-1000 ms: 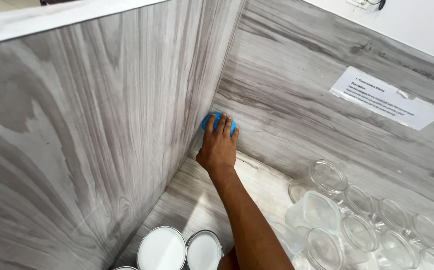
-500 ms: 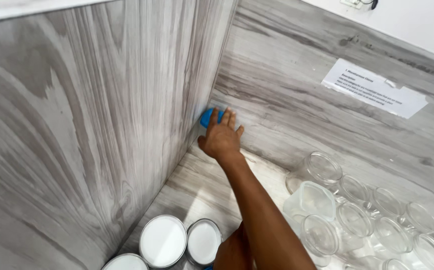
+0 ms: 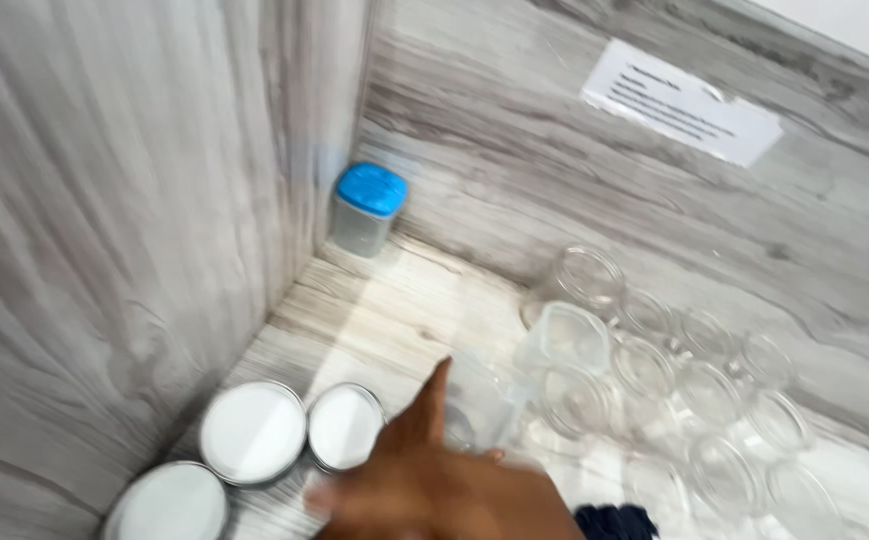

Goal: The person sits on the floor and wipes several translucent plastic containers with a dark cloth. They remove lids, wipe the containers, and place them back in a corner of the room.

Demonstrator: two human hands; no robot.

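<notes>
The table (image 3: pixel 375 310) was seen beneath the right hand (image 3: pixel 425 485), which was blurred, spread open and empty, one finger stretched forward. Clear jars (image 3: pixel 645 370) were crowded just right of it, and white lids (image 3: pixel 253 432) were set just left. The blue-lidded container (image 3: pixel 367 210) was stood well beyond it, in the corner. Care was judged needed so close to the crowded jars.

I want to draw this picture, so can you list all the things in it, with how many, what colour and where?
container with lid: one, grey with a blue lid, standing in the back corner.
white round lids: three in view, white with metal rims, front left on the tabletop.
clear jars: many, too blurred to count exactly, see-through, lidless, clustered on the right.
clear square container: one, see-through, among the jars.
paper sheet: one, white with print, taped to the back wall.
wood-grain walls: two, grey, meeting at the corner.
hand: one, blurred, bottom centre, fingers spread, holding nothing; which of the hands it is cannot be told.
</notes>
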